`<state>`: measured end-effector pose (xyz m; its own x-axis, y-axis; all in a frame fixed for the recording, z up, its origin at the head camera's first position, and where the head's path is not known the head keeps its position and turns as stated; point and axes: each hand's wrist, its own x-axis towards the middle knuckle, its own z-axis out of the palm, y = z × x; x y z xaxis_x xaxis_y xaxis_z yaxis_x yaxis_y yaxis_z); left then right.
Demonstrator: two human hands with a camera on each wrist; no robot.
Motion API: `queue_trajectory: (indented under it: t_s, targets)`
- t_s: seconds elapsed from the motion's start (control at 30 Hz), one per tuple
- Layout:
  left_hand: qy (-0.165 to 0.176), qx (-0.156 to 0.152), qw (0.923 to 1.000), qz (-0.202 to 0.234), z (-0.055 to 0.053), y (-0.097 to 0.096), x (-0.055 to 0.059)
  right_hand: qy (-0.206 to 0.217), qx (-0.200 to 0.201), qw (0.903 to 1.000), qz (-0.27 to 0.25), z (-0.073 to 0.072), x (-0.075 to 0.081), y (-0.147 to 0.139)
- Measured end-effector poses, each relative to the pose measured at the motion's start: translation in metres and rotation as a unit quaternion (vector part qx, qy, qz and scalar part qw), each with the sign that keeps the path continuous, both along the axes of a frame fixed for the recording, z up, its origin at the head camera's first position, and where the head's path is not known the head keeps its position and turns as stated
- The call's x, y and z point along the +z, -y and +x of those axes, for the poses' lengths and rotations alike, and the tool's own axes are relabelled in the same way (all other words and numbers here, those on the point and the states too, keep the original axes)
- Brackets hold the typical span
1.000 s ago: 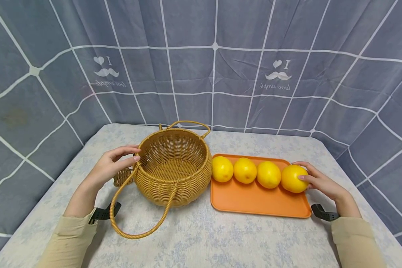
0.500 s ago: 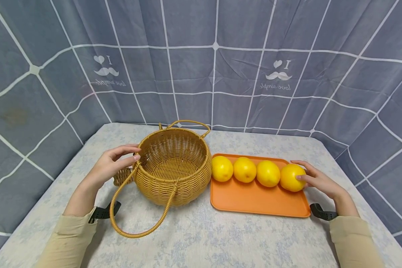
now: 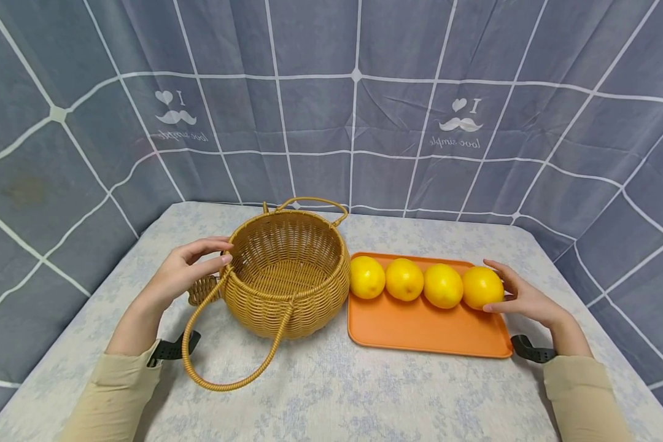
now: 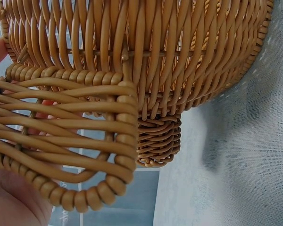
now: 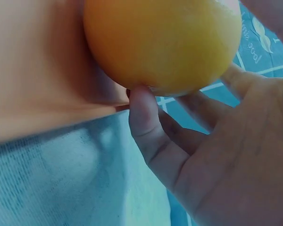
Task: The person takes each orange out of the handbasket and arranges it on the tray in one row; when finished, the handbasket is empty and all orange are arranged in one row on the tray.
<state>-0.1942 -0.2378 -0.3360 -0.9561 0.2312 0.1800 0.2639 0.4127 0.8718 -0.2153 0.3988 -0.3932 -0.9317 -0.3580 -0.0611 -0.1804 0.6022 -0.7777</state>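
Curled round the rightmost lemon (image 3: 482,286), the right hand (image 3: 522,299) cups the fruit from its outer side: the thumb lies against the near lower side and the fingers wrap behind it (the right wrist view shows the thumb (image 5: 146,123) touching the underside of the lemon (image 5: 162,42), the other fingers bent beyond it). That lemon sits at the right end of an orange tray (image 3: 420,331), touching the next of three more lemons (image 3: 404,279) set in a row along the tray's far half. The tray lies flat on the table (image 3: 337,393), which has a pale flowered cloth over it, and its left edge is just beside a round wicker basket (image 3: 287,279).

At the basket's left rim the left hand (image 3: 179,276) rests with loosely bent fingers, thumb and fingertips touching the weave; whether it truly grips the rim I cannot tell. One long looped handle (image 3: 226,350) hangs down the front of the basket onto the cloth, and another stands up at the far rim. From the left wrist camera the woven wall (image 4: 155,61) fills the view. Behind the table hangs a grey-blue curtain (image 3: 353,104) with white lines
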Motion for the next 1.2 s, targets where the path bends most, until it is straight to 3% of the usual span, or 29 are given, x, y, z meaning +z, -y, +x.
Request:
queue_trajectory:
  t_s: [0.43, 0.83, 1.07, 1.2]
  targets:
    - [-0.004, -0.008, 1.0000, 0.004, -0.001, 0.000, -0.001, -0.016, 0.004, 0.9990, 0.040, 0.005, 0.006, -0.002]
    - [0.000, -0.013, 0.9999, -0.001, 0.001, 0.002, 0.001, 0.000, -0.002, 0.9995, 0.031, 0.008, 0.012, -0.001]
    - [-0.040, -0.001, 0.9982, -0.045, 0.004, 0.004, 0.001, -0.009, -0.008, 0.9987, 0.050, 0.009, 0.018, 0.001]
    - [-0.062, 0.024, 0.9948, -0.077, 0.005, 0.007, 0.000, -0.021, -0.018, 0.9974, 0.067, 0.010, 0.020, 0.003]
